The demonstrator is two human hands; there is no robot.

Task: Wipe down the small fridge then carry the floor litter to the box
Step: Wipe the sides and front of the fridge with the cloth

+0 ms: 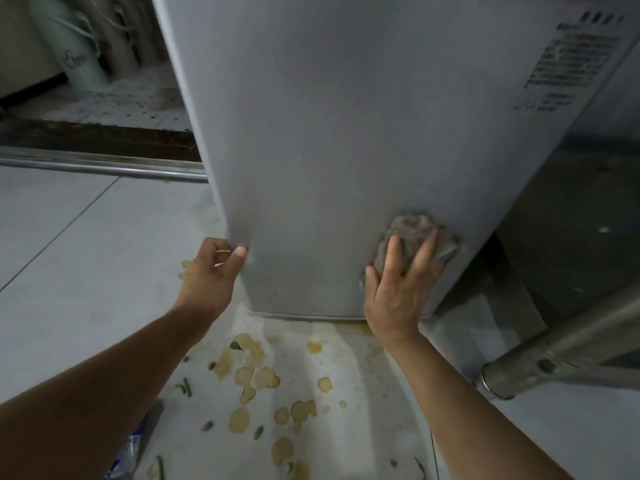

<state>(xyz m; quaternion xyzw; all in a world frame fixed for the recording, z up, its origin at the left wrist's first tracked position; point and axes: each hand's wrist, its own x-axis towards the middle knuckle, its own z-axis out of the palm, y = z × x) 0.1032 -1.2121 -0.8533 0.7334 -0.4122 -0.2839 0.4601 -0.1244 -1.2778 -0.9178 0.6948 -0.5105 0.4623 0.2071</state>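
The small fridge [332, 140] fills the upper middle of the head view, a pale grey panel with a printed label at its top right. My left hand [209, 271] grips the fridge's lower left corner edge, thumb on the front face and fingers curled behind. My right hand [401, 282] presses a crumpled grey cloth [414, 233] flat against the panel's lower right, fingers spread straight over it. Floor litter [256, 379] lies below the fridge: several yellowish slices and small green scraps scattered on the tiles. No box shows in the frame.
A metal tube leg [540, 362] of a steel stand slants in at the right, close to my right forearm. A metal door track [104, 164] crosses the floor at the left. A pale green container [79, 57] stands behind it. A blue-white wrapper [131, 452] lies bottom left.
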